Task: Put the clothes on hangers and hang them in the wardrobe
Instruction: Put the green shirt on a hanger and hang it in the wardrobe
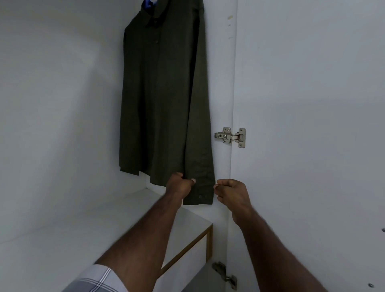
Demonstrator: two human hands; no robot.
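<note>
Shirt (164, 100) was what hung inside the white wardrobe (52, 104), dark green and long, with its buttons showing down the front. It hung on a blue hanger (148, 3), and only a small bit of that hanger showed at the very top. The shirt hung near the right side wall of the wardrobe.

The left hand (180, 186) held the bottom of the shirt, with its fingers curled around the cloth near the hem. The right hand (231, 194) was just beside the right edge of the hem. Its fingers were curled, and its fingertips touched or nearly touched the cloth, but I could not tell if it really held it.

Under the shirt was a white shelf (83, 229) with a wood-colored edge at the front. The hem hung just above the shelf.

A shiny metal hinge (230, 137) sat on the wall to the right of the shirt, joining the open door (312, 104). Another hinge (226, 275) showed lower down. A checked sleeve (98, 278) covered the top of the left arm.
</note>
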